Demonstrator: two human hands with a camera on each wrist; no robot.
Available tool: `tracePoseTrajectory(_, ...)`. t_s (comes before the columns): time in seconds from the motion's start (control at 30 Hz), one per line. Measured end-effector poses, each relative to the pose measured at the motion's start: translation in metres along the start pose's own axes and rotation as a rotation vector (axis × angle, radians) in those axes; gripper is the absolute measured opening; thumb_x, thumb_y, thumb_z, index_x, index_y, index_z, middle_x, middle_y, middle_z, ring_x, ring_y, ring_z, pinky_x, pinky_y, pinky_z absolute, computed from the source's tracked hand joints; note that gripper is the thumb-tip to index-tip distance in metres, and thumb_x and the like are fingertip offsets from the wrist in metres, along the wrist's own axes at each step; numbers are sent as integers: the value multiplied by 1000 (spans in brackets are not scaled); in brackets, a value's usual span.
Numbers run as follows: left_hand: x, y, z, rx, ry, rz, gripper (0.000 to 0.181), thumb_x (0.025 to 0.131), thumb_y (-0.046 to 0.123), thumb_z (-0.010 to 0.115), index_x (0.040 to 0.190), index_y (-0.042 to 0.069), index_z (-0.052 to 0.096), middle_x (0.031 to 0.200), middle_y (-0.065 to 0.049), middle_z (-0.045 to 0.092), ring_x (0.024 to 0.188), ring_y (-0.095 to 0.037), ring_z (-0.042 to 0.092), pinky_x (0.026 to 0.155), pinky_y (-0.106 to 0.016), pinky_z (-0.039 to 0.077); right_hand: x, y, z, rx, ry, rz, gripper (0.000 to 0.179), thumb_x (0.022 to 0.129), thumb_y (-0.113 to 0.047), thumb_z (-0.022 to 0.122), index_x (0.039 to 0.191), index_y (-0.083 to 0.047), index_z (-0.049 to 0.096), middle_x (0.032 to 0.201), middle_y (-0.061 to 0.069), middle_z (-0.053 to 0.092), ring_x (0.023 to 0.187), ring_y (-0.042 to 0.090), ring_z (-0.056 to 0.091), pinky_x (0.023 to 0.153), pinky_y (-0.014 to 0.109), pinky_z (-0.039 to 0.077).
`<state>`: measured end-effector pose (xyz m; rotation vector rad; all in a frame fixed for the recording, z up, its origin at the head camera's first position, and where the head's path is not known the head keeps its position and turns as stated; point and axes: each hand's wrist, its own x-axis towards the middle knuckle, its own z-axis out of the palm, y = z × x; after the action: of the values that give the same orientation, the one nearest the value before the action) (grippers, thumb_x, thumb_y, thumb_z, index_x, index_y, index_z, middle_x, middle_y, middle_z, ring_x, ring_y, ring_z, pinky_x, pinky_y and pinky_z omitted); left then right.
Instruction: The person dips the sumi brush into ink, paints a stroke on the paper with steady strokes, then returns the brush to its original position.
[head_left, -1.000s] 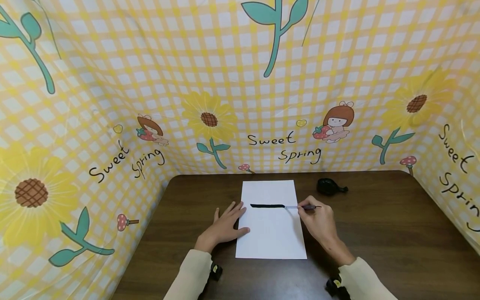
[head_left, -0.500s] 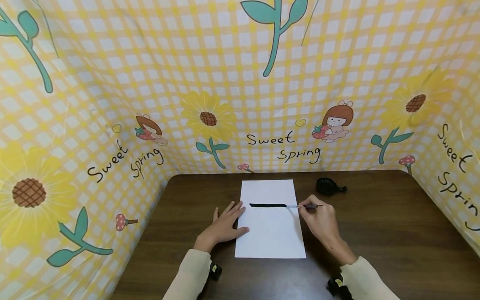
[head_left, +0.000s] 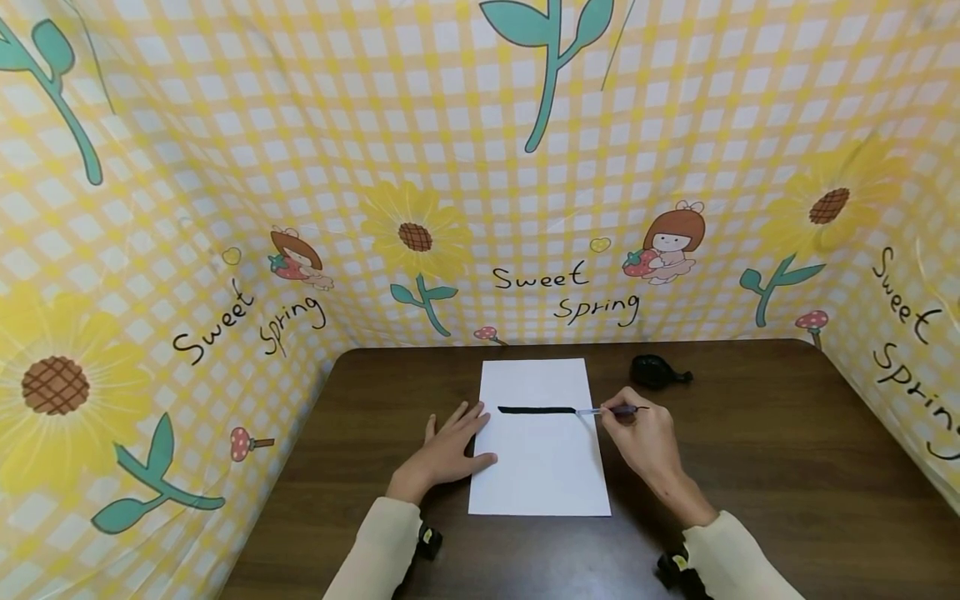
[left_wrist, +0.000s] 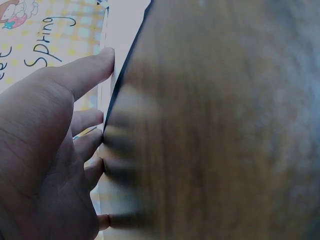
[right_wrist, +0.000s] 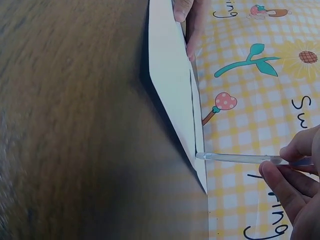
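Observation:
A white sheet of paper [head_left: 536,471] lies on the brown table with a thick black horizontal line [head_left: 536,410] across its upper part. My left hand [head_left: 446,454] rests with spread, straight fingers on the sheet's left edge. In my right hand [head_left: 645,437], thumb and fingers pinch a slim brush [head_left: 588,412], held almost level, with a pale front and a dark grip. Its tip meets the right end of the line. The right wrist view shows the translucent pale shaft of the brush [right_wrist: 232,158] reaching the paper [right_wrist: 170,70].
At the back right of the table [head_left: 750,467] lies a small black object with a narrow spout-like end [head_left: 660,372]. A yellow checked cloth [head_left: 450,125] with printed flowers hangs behind and along both sides.
My right hand has moved slightly to the right with the brush, and the black line has grown longer at its right end. My left hand stays on the sheet.

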<state>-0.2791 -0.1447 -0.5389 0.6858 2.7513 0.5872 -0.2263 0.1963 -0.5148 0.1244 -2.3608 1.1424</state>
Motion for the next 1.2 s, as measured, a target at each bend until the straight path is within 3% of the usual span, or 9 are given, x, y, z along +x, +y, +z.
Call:
tracePoseTrajectory(1.0, -1, 1, -1, -12, 8, 1, 80, 102, 57, 64, 167, 21, 38, 179, -1, 22, 168, -32, 13, 124, -79, -3, 0, 1, -10, -38, 35, -40, 9, 87, -1, 80, 89, -9, 77, 80, 4, 79, 72, 18, 77, 62, 23, 59)
tracePoseTrajectory(1.2, -1, 1, -1, -9, 0, -1, 79, 102, 57, 64, 168, 21, 37, 179, 0, 22, 168, -31, 12, 125, -79, -4, 0, 0, -15, -47, 56, -42, 9, 87, -2, 80, 89, -10, 77, 80, 3, 79, 72, 20, 78, 62, 12, 55)
